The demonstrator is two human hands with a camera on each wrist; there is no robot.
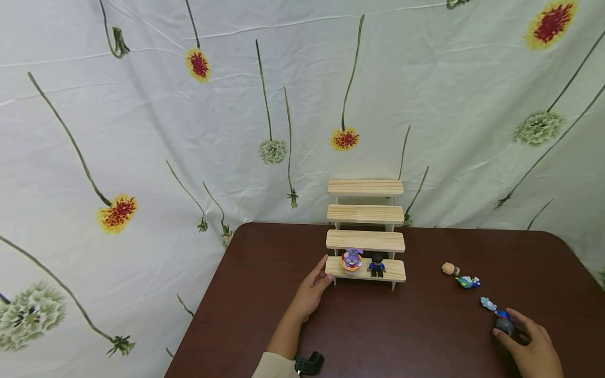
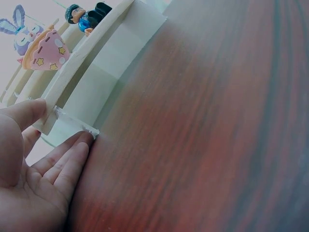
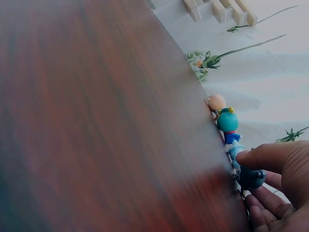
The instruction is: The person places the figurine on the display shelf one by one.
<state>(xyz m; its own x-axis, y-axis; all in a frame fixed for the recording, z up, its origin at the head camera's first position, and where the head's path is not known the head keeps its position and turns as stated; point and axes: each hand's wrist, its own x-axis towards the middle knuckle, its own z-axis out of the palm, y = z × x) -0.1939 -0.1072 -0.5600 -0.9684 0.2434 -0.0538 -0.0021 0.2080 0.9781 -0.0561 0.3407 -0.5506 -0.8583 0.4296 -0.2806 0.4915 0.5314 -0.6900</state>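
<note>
A pale wooden stepped display stand (image 1: 365, 240) stands toward the back of the table. My left hand (image 1: 309, 291) holds the left end of its bottom step, thumb at the board's edge and other fingers by the leg. On that step are a purple rabbit figurine (image 1: 352, 260) in a pink, star-dotted cup shape (image 2: 48, 54) and a black-haired figurine (image 1: 376, 266) in blue and black. At the right, my right hand (image 1: 531, 341) pinches a dark grey figurine with a blue top (image 1: 504, 325), lying on the table. Its far side is hidden by the fingers.
A light blue figurine (image 1: 488, 304) lies just beyond the right hand. Farther back are a teal-and-blue figurine (image 1: 467, 282) and a tan-headed one (image 1: 450, 269). A flowered white cloth (image 1: 227, 126) hangs behind the brown table (image 1: 264, 273). A black band (image 1: 309, 363) is near the left wrist.
</note>
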